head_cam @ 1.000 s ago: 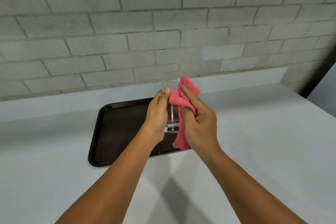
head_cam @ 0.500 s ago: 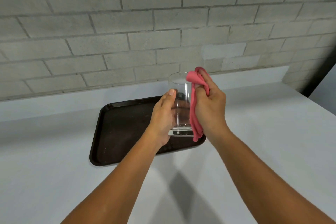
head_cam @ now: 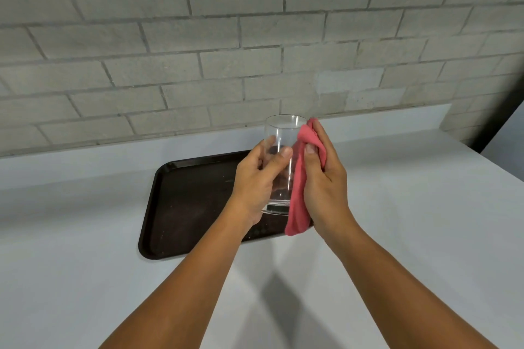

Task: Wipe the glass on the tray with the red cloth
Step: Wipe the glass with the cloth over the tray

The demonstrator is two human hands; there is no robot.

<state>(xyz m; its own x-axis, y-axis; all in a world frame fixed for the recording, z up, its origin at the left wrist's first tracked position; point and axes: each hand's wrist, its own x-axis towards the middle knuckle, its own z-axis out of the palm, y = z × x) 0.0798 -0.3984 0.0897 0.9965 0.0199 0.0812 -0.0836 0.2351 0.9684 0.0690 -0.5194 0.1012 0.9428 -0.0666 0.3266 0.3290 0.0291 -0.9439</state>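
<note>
A clear drinking glass (head_cam: 283, 133) is held upright in the air above the dark brown tray (head_cam: 184, 201). My left hand (head_cam: 255, 184) grips its left side, thumb across the front. The red cloth (head_cam: 299, 193) is pressed against the glass's right side by my right hand (head_cam: 323, 187), with the cloth's tail hanging below the glass's base. The tray lies flat on the white counter with nothing on its visible part; its right end is hidden behind my hands.
The white counter (head_cam: 411, 221) runs wide on both sides and ends at a low white upstand below a grey brick wall (head_cam: 255, 51). A dark vertical edge (head_cam: 499, 119) stands at the far right.
My right hand with the cloth shifted from the front of the glass round to its right side, and the glass rose slightly. The left hand kept its grip.
</note>
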